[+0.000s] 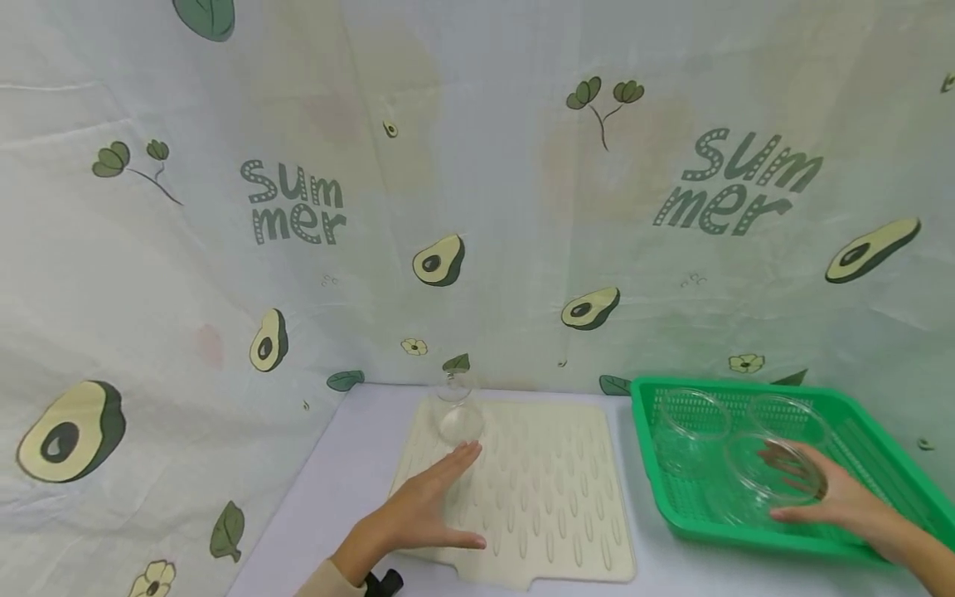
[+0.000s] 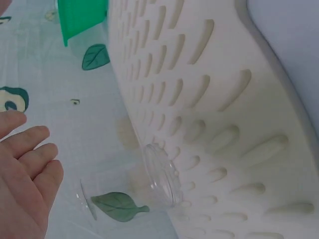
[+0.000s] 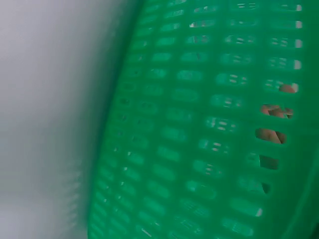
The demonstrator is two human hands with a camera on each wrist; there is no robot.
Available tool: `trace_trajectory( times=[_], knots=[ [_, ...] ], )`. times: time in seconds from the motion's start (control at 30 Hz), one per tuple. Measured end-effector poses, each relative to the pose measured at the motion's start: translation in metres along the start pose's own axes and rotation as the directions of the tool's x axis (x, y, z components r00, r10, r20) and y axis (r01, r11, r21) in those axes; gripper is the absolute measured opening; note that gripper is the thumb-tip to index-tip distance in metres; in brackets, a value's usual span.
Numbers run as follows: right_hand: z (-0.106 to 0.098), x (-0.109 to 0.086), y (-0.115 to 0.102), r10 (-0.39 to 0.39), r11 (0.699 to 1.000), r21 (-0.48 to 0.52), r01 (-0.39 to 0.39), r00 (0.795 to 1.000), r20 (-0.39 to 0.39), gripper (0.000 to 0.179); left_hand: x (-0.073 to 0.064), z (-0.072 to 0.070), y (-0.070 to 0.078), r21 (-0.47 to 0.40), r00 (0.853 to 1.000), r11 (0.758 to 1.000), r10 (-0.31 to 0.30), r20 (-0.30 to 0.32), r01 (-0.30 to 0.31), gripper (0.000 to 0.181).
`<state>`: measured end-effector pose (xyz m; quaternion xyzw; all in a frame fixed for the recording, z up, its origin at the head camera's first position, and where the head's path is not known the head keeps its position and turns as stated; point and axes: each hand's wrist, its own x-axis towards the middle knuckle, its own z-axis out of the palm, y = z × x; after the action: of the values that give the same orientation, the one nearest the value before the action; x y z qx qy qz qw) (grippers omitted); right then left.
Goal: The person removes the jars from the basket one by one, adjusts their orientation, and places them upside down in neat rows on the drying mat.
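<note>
My right hand (image 1: 836, 493) reaches over the front of a green basket (image 1: 746, 539) and grips a wide-rimmed clear cup (image 1: 768, 497), fingers showing through its wall and thumb at the near side. Two more clear cups (image 1: 690, 439) stand behind it in the basket. My left hand (image 1: 425, 510) is held over the cream ridged mat (image 1: 545, 497), thumb and fingers spread apart, touching nothing. Beyond it, a clear glass (image 1: 458, 414) stands on the mat's far left corner. In the right wrist view, the basket wall (image 3: 199, 149) hides most of the hand.
The mat lies on a white table (image 1: 328, 473), left of the basket. Behind the table hangs a pale curtain (image 1: 507, 191) printed with avocados and leaves. The basket's raised rim (image 1: 739, 385) surrounds the cups.
</note>
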<state>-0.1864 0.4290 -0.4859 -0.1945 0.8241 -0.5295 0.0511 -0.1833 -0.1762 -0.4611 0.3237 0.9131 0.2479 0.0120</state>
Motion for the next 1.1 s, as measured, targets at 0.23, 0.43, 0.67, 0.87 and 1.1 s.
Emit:
trace_trajectory(
  times=[0.23,0.43,0.67,0.87,1.1],
  knots=[
    [0.004,-0.006,-0.017,-0.067,0.982,-0.182,0.046,0.992,-0.111,0.091,0.001,0.001,0.002,0.022,1.000,1.000,-0.003,-0.020,0.004,0.110],
    [0.001,-0.001,-0.039,-0.041,0.983,-0.181,0.011,0.987,-0.158,0.095,0.009,-0.004,0.001,0.058,1.000,0.998,0.011,-0.002,-0.011,0.111],
    [-0.002,0.000,-0.053,-0.093,0.979,-0.195,0.052,0.974,-0.208,0.096,0.014,-0.016,0.003,0.049,0.999,0.999,-0.010,-0.033,0.011,0.112],
    [0.002,0.002,-0.065,-0.171,0.974,-0.191,0.122,0.950,-0.263,0.099,0.022,-0.034,0.006,-0.001,0.993,1.000,-0.001,-0.114,0.001,0.112],
    [0.010,0.006,-0.092,-0.241,0.970,-0.029,0.242,0.934,-0.264,0.099,0.039,-0.046,0.014,0.040,0.987,0.998,0.061,-0.151,-0.056,0.112]
  ],
)
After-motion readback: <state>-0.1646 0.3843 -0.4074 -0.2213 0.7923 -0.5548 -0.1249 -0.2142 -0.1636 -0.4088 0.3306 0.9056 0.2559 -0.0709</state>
